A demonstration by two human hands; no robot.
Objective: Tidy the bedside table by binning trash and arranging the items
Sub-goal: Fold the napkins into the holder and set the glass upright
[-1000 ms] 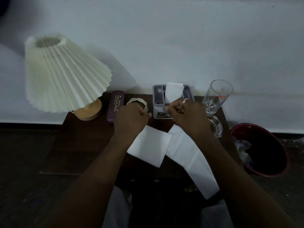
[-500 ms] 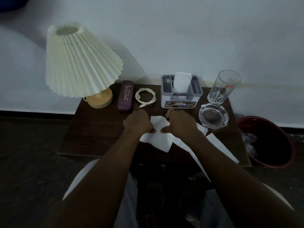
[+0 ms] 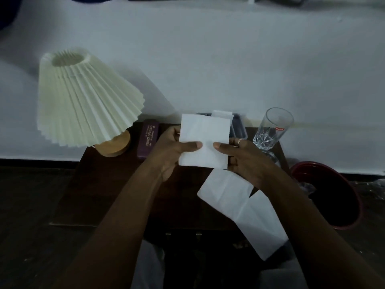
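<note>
Folded tissue (image 3: 205, 140) at frame ctr was held by L hand (image 3: 170, 152) & R hand (image 3: 242, 157), thumbs and fingers clamped on its edges, above bedside table (image 3: 108, 184).

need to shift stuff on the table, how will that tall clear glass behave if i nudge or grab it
The glass looks tall and narrow, so a high nudge may tip it. It appears empty, so probably light. Its smooth clear wall could be slippery and likely fragile beside the table edge.

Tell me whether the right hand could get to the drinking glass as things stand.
Probably yes: the glass stands just beyond the right hand with nothing between, but that hand's grip is on the tissue.
</note>
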